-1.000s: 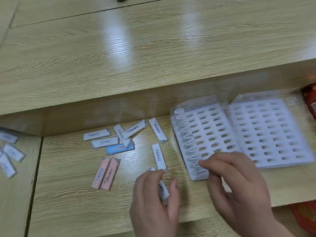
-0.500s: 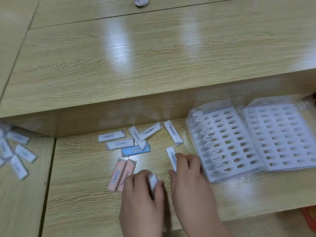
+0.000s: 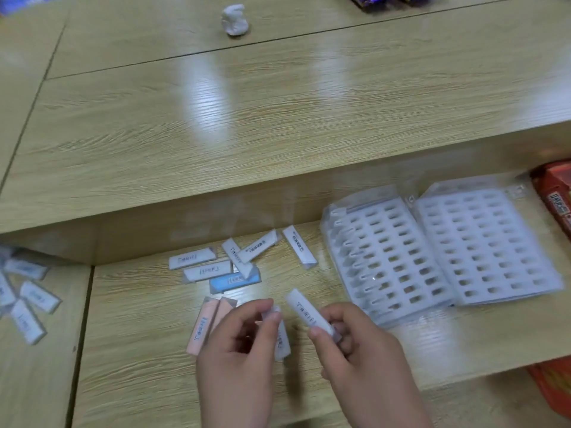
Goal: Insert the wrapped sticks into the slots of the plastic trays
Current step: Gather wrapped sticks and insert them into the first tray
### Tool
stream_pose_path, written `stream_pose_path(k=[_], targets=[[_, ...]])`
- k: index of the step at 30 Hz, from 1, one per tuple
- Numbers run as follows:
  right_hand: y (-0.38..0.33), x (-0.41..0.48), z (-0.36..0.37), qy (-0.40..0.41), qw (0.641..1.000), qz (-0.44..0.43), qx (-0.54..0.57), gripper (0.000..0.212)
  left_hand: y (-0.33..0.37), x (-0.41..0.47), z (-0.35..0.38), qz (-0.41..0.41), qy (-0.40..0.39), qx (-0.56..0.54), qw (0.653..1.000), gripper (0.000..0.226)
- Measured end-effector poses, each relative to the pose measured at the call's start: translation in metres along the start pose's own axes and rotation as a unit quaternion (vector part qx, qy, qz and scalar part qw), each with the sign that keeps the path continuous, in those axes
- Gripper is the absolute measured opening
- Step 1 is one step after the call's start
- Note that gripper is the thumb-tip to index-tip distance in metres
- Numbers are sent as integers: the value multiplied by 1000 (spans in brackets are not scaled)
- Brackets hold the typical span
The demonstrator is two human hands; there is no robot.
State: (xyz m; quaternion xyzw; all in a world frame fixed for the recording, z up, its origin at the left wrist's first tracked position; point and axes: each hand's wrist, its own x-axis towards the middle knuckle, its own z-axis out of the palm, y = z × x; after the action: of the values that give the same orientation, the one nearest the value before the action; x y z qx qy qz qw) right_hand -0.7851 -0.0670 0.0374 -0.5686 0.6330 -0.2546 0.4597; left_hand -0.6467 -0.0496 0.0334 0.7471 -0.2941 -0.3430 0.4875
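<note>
Surface: pale wooden shelf (image 3: 139, 381). The right hand (image 3: 364, 359) pinches a white wrapped stick (image 3: 306, 310) by its near end, near the left edge of two plastic trays (image 3: 386, 261) lying side by side. The left hand (image 3: 238, 350) pinches a second white stick (image 3: 281, 341). Further loose sticks (image 3: 234, 281) lie scattered beyond both hands.
</note>
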Motion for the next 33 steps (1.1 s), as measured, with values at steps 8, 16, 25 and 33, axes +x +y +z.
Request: stream_pose_path(k=[8,16,25,33], targets=[[-14,9,-100,124,981,-148,4,9,65,-8,26,177,19,-51,983,17],[4,100,-142,103,924,-234,-285,31,89,8,94,284,-26,137,949,21],[3,145,-127,96,887,-317,-322,11,74,21,127,267,27,234,934,10],[19,161,-123,100,861,-370,-336,15,63,27,136,293,42,268,917,14]])
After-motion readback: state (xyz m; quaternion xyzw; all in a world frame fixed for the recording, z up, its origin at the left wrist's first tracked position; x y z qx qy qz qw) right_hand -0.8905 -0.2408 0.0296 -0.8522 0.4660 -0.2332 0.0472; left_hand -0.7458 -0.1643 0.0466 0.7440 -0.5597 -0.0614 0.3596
